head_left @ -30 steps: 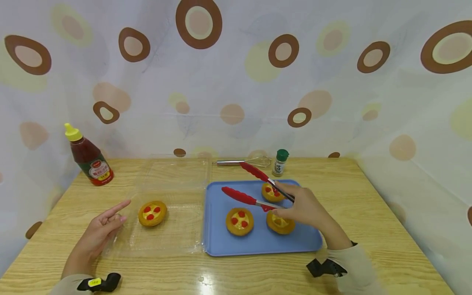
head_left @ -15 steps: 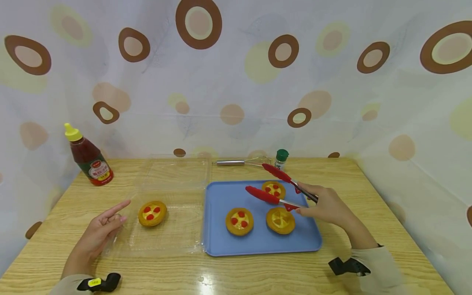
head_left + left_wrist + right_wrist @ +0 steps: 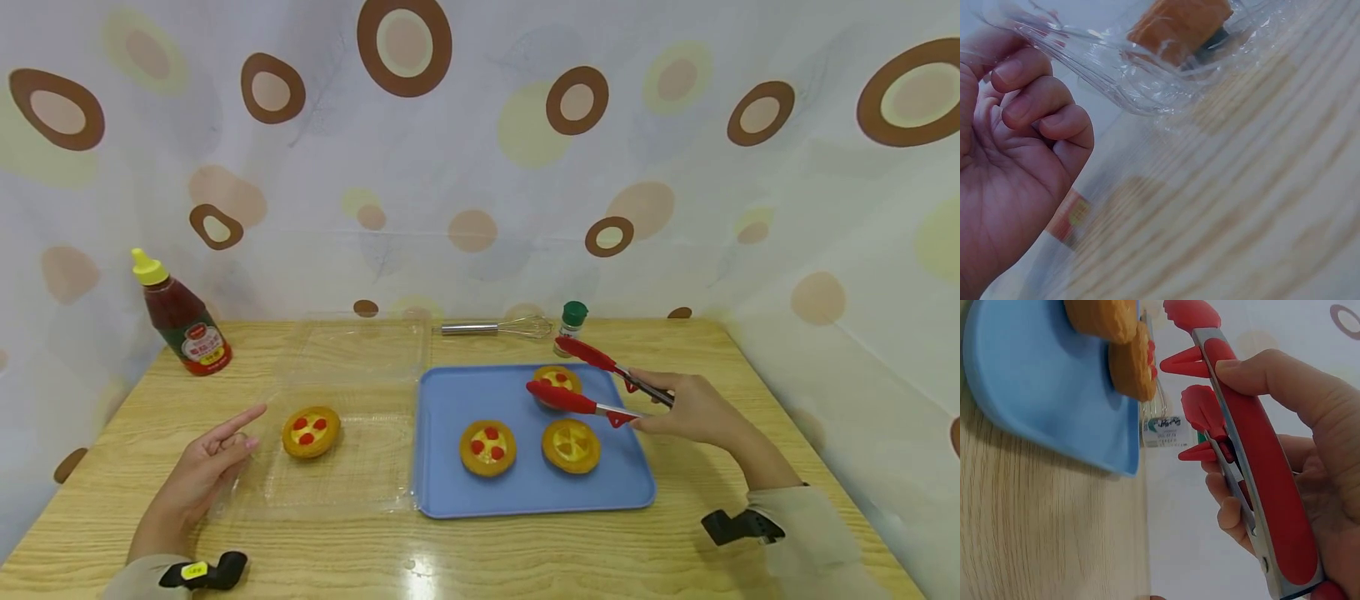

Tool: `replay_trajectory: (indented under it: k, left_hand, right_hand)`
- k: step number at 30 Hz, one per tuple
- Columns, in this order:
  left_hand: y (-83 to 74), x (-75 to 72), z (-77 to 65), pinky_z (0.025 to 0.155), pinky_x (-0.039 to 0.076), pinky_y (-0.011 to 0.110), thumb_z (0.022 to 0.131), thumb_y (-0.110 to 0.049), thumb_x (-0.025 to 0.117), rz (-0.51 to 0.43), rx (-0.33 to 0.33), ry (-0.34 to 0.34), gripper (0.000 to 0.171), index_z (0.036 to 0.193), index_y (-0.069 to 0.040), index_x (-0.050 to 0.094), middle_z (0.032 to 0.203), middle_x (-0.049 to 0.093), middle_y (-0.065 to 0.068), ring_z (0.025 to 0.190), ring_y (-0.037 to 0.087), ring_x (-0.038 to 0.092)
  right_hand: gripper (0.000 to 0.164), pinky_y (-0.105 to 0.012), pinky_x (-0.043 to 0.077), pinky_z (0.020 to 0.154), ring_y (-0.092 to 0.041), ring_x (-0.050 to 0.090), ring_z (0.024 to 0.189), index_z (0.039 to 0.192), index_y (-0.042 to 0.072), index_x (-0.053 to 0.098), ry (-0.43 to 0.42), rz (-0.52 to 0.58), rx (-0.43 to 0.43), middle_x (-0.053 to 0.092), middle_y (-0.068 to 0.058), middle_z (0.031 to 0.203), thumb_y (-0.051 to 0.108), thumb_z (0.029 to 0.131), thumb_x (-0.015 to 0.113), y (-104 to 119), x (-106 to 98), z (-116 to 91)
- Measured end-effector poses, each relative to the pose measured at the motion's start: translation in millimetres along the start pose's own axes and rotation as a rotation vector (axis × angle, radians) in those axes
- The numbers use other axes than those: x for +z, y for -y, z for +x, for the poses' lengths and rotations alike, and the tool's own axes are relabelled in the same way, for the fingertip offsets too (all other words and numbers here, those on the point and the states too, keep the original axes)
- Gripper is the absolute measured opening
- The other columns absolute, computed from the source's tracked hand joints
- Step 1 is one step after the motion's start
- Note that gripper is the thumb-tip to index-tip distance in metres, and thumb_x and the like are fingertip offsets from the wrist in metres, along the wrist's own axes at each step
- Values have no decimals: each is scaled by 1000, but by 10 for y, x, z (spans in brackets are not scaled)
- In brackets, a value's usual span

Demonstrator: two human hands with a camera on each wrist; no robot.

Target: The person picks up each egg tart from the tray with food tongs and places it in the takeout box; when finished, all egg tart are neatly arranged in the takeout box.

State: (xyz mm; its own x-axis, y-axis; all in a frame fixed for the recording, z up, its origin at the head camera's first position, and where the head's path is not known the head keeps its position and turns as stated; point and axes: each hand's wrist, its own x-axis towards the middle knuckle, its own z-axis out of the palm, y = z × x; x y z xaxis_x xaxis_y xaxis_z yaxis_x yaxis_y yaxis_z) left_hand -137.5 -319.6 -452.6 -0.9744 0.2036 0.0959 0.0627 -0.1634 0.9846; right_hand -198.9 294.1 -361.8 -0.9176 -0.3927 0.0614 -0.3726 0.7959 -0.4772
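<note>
My right hand (image 3: 693, 410) grips a pair of red-tipped tongs (image 3: 1266, 481), its two arms spread apart with nothing between the tips. In the head view the tongs lie over the right part of a blue tray (image 3: 517, 502). The lower tip overlaps the back tart (image 3: 558, 375), which has red pieces on top. Two more tarts sit nearer: a red-topped tart (image 3: 487, 447) and a yellow-topped tart (image 3: 572, 446). My left hand (image 3: 197, 475) holds the left edge of a clear plastic box (image 3: 360, 492), index finger stretched out. One red-topped tart (image 3: 311, 432) lies inside it.
The box's clear lid (image 3: 356, 346) is folded back behind it. A ketchup bottle (image 3: 187, 325) with a yellow cap stands at the back left. Behind the tray are a whisk (image 3: 480, 329) and a green-capped seasoning jar (image 3: 573, 315). A patterned curtain (image 3: 480, 167) borders the table.
My right hand has moved right with the tongs, away from the tray's middle, uncovering the yellow-topped tart. The left hand, the box and the tarts have stayed in place.
</note>
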Motion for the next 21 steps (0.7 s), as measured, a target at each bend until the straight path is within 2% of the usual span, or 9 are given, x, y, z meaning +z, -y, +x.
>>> replay_trajectory:
  k: [4, 6, 8, 11, 14, 21]
  left_hand:
    - [1, 0, -5, 54, 17, 32, 98, 4, 42, -7, 3, 6, 49, 125, -33, 59, 64, 21, 2, 56, 19, 17]
    - [2, -1, -7, 55, 17, 32, 98, 4, 42, -7, 3, 8, 49, 126, -33, 59, 65, 21, 2, 56, 19, 17]
    - [0, -4, -6, 55, 18, 32, 98, 4, 43, -9, 1, 7, 49, 126, -32, 59, 65, 21, 2, 56, 19, 18]
    - [-2, -9, -4, 55, 18, 33, 98, 3, 43, -3, -1, 4, 48, 126, -33, 59, 65, 21, 2, 57, 20, 18]
    - [3, -12, -1, 55, 18, 33, 98, 4, 43, -1, 5, 7, 48, 126, -32, 59, 65, 21, 2, 56, 20, 18]
    - [12, -13, 4, 54, 17, 32, 98, 5, 42, -4, 15, 20, 49, 126, -32, 58, 65, 21, 2, 55, 20, 18]
  right_hand:
    - [71, -25, 29, 49, -13, 35, 57, 133, -2, 52, 26, 2, -9, 65, -16, 96, 26, 73, 81, -64, -33, 24]
    - [72, -24, 28, 48, -12, 31, 53, 134, -1, 52, 41, 10, -4, 62, -10, 82, 27, 74, 81, -90, -44, 38]
    - [72, -25, 27, 48, -12, 29, 52, 134, -1, 51, 49, 20, -7, 61, -8, 78, 27, 74, 81, -109, -50, 49]
    - [72, -25, 28, 48, -12, 33, 55, 135, 0, 50, 67, 34, -7, 63, -13, 84, 28, 75, 80, -131, -44, 62]
    - [72, -26, 28, 49, -14, 37, 61, 135, -1, 50, 82, 49, -10, 63, -22, 108, 28, 76, 79, -145, -31, 70]
    - [70, -26, 31, 50, -16, 40, 62, 134, -2, 50, 101, 66, -17, 62, -24, 110, 26, 76, 79, -145, -14, 86]
